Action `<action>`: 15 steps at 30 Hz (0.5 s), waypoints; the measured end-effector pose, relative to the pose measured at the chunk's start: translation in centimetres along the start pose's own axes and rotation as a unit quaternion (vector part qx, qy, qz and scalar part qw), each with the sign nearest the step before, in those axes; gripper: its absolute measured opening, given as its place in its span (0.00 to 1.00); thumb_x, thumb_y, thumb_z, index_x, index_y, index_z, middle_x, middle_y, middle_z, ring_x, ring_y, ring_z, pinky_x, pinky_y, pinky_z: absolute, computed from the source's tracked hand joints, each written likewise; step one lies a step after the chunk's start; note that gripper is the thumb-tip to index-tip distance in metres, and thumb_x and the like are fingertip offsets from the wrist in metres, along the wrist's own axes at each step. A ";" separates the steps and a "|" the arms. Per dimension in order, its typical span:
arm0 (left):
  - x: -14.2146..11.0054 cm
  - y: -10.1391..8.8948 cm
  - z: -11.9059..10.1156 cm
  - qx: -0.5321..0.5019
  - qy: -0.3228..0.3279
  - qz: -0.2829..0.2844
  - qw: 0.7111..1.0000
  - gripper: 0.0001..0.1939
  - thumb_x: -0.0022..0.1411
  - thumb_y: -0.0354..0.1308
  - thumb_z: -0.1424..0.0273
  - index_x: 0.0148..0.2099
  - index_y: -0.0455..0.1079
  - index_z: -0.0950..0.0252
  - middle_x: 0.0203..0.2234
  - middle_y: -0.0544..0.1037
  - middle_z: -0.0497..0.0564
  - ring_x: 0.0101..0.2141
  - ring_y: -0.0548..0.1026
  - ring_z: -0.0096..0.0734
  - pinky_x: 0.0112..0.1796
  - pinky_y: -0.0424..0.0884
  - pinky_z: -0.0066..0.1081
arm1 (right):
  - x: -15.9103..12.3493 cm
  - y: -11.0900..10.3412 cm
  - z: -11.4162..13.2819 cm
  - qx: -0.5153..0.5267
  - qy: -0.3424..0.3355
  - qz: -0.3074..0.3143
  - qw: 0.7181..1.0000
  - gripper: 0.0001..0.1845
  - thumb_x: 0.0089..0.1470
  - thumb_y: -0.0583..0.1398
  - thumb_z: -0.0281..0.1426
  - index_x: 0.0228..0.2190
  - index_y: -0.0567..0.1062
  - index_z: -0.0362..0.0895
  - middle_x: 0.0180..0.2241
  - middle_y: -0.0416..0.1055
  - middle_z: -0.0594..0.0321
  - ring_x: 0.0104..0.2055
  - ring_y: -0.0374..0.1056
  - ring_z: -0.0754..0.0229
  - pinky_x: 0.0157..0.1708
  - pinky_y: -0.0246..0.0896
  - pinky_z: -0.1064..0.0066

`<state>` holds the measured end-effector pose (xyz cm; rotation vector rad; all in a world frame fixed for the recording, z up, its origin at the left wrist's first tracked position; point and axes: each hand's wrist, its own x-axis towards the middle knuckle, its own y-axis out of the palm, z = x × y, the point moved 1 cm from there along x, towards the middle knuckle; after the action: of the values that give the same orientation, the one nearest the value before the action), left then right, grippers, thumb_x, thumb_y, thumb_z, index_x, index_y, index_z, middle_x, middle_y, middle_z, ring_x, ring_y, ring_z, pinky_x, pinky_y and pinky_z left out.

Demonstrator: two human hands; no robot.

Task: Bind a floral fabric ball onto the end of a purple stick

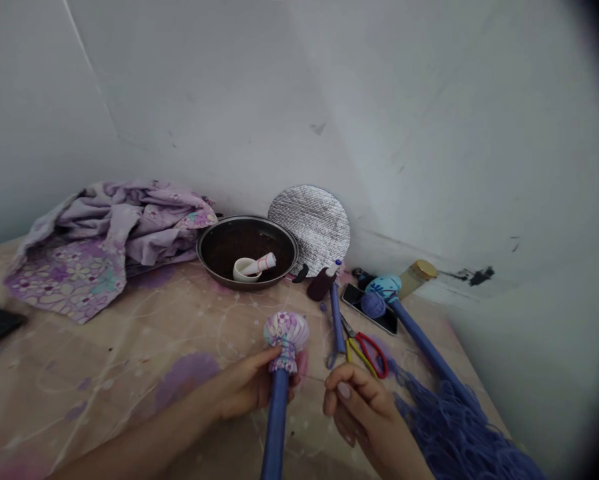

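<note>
My left hand point(247, 390) grips a blue stick point(275, 427) just below its head, a ball wrapped in purple flowered cloth point(286, 331). My right hand point(362, 407) is closed in a loose fist to the right of the stick; I cannot make out what it pinches, if anything. A second blue stick point(427, 352) with a teal cloth head point(384, 287) lies to the right, by a heap of blue yarn point(459, 433).
Scissors with red and yellow handles point(367, 352) and a blue pen point(336, 320) lie ahead of my right hand. A dark pan point(214, 250) with a white mortar and pestle, a foil disc point(310, 227), a phone point(369, 308), a jar point(417, 275) and crumpled purple fabric point(104, 247) sit near the wall.
</note>
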<state>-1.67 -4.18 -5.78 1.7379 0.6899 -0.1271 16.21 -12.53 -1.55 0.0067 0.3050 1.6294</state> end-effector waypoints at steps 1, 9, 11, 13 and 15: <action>0.1 -0.1 0.1 -0.003 0.003 -0.002 1.000 0.13 0.60 0.56 0.65 0.42 0.69 0.70 0.28 0.77 0.53 0.28 0.75 0.31 0.36 0.68 0.30 | 0.1 0.0 -0.2 0.040 -0.006 0.002 0.999 0.10 0.57 0.57 0.38 0.34 0.73 0.45 0.26 0.71 0.64 0.13 0.43 0.74 0.13 0.43 0.78; 0.0 0.2 0.2 0.028 0.088 -0.071 0.993 0.09 0.57 0.58 0.73 0.41 0.70 0.71 0.32 0.78 0.55 0.32 0.76 0.32 0.41 0.69 0.32 | 0.5 -0.1 0.4 -0.134 -0.152 -0.120 0.972 0.06 0.55 0.60 0.34 0.32 0.76 0.48 0.25 0.68 0.65 0.20 0.60 0.66 0.20 0.54 0.74; -0.1 0.6 0.3 0.023 0.105 -0.039 0.993 0.10 0.57 0.59 0.75 0.42 0.71 0.71 0.33 0.78 0.55 0.33 0.76 0.32 0.42 0.68 0.32 | 0.3 0.7 1.4 -0.201 -0.212 -0.122 0.948 0.06 0.54 0.61 0.34 0.30 0.78 0.48 0.30 0.69 0.61 0.31 0.66 0.60 0.30 0.60 0.70; -0.2 0.8 0.6 0.024 0.110 -0.012 0.994 0.11 0.56 0.59 0.74 0.43 0.71 0.70 0.33 0.77 0.54 0.32 0.75 0.31 0.40 0.68 0.30 | 0.3 1.9 1.8 -0.187 -0.240 -0.083 0.949 0.07 0.55 0.60 0.34 0.29 0.77 0.48 0.33 0.71 0.59 0.40 0.67 0.55 0.40 0.61 0.64; -0.1 0.7 0.9 0.035 0.096 0.003 0.995 0.12 0.56 0.60 0.69 0.41 0.72 0.70 0.27 0.77 0.53 0.28 0.75 0.31 0.35 0.68 0.30 | 0.6 3.2 1.3 -0.091 -0.225 -0.042 0.969 0.08 0.58 0.57 0.35 0.30 0.75 0.49 0.26 0.71 0.62 0.36 0.69 0.56 0.40 0.61 0.62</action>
<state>-1.17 -5.14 -5.39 1.8349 0.8290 0.0220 13.31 -11.84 0.22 0.2179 -0.1922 1.5174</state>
